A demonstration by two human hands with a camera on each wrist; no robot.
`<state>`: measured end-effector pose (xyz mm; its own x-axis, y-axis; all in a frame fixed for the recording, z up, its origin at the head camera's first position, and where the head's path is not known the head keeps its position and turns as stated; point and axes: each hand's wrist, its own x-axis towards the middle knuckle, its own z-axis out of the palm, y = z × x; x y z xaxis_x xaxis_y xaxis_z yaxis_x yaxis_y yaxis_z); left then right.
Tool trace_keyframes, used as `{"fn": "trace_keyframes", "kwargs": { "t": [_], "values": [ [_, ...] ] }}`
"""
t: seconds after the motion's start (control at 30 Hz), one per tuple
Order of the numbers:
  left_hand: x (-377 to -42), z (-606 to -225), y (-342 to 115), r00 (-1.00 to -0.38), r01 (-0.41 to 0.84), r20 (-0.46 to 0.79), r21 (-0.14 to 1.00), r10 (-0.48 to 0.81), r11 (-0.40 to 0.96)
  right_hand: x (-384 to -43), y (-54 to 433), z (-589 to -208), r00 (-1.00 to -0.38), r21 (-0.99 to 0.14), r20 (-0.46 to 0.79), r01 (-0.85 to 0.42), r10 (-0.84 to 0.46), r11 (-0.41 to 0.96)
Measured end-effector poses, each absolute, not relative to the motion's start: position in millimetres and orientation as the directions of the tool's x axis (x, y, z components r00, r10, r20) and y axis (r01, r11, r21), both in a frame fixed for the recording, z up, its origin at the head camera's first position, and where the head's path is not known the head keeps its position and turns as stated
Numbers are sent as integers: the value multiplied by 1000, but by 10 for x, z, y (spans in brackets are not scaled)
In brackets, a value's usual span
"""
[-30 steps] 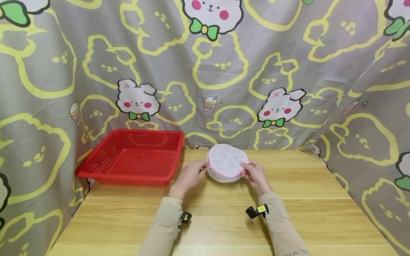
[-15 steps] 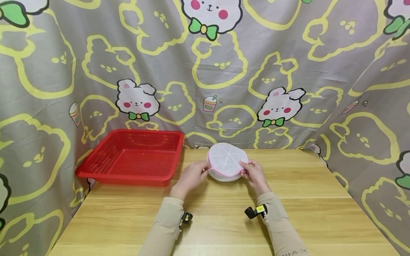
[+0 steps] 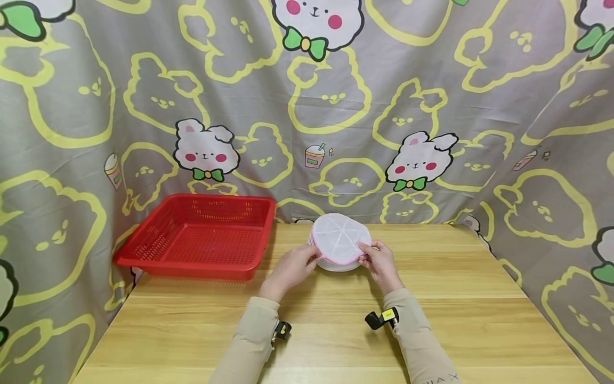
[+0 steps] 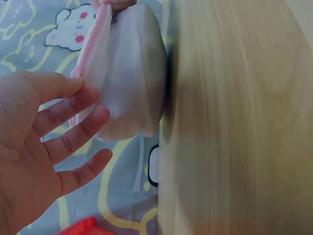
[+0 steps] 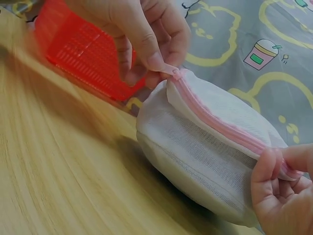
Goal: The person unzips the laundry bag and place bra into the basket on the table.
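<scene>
A round white mesh laundry bag [image 3: 341, 237] with a pink zipper stands at the table's far middle, its flat panelled top tilted toward me. My left hand [image 3: 293, 266] pinches the pink zipper pull [image 5: 171, 70] between thumb and index finger at the bag's front left. In the left wrist view, the other fingers of that left hand [image 4: 54, 127] are spread beside the mesh. On the opposite side, my right hand [image 3: 381, 261] pinches the zippered rim, thumb on top. The right wrist view shows the pink zipper [image 5: 215, 120] running between the two hands.
A red perforated plastic basket [image 3: 251, 273] stands left of the bag at the back of the wooden table [image 3: 336, 341]. A patterned grey curtain [image 3: 268, 106] hangs close behind and along both sides. Each sleeve carries a small black wrist camera [image 3: 382, 318].
My left hand has slid the zipper pull a little to the right along the bag's front rim. The right hand keeps its grip in nearly the same place.
</scene>
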<state>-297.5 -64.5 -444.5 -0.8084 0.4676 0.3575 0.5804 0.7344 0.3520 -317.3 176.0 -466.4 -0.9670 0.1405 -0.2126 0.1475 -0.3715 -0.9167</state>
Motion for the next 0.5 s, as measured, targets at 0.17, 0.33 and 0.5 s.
{"fn": "trace_keyframes", "kwargs": {
  "t": [0.17, 0.33, 0.5],
  "values": [
    [-2968, -4455, -625, -808, 581, 353, 347, 471, 736, -3171, 1743, -4663, -967, -913, -210, 141, 146, -383],
    [-2958, -4451, -602, -805, 587, 344, 341, 484, 734, -3173, 1732, -4662, -967, -910, -208, 137, 144, -392],
    [-2957, -4461, -578, -795, 601, 345, 330, 500, 728, -3174, 1724, -4656, -968, -908, -206, 133, 146, -397]
  ]
}}
